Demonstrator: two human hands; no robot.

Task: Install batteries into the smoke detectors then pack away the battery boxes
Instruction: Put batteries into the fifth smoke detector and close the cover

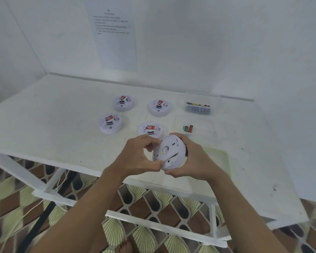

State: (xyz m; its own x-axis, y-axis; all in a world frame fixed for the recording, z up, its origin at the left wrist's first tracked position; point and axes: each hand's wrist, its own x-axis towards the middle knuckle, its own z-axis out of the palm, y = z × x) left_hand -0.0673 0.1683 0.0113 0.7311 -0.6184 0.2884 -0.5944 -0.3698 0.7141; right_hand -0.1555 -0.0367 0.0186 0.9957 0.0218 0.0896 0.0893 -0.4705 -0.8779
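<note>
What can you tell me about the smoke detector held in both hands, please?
The smoke detector is a round white disc, plastic by its look, held tilted above the table's near edge, back toward the camera. Its back plate sits skewed off the body, with a dark gap low down. A yellowish spot marks the middle. The left hand pinches its left rim; the right hand cups its right side.
</note>
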